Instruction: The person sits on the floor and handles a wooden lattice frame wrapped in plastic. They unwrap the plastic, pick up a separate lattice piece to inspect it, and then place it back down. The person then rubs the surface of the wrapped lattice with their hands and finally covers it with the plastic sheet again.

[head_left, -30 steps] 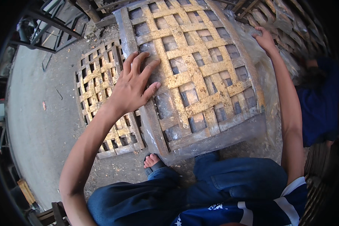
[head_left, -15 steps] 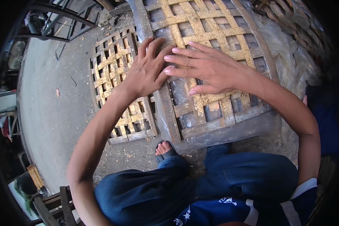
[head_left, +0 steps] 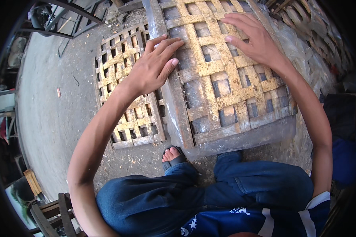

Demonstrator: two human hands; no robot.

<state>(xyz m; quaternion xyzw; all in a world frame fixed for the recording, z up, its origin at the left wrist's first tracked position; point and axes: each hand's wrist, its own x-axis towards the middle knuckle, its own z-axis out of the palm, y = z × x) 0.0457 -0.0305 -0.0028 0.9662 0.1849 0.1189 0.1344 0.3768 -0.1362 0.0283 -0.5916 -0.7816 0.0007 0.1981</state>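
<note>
Grey pavement [head_left: 43,98] is spreading across the left, where a red scrap [head_left: 59,92] and a thin twig [head_left: 75,80] are lying well apart from the dark metal frame [head_left: 77,11] standing at the upper left. At the lower left, a wooden rack [head_left: 64,210] is standing near some pale slats [head_left: 32,182]. A brown stack [head_left: 324,33] is filling the upper right; below it, perhaps blue cloth [head_left: 345,158] is showing in the dim edge.
</note>
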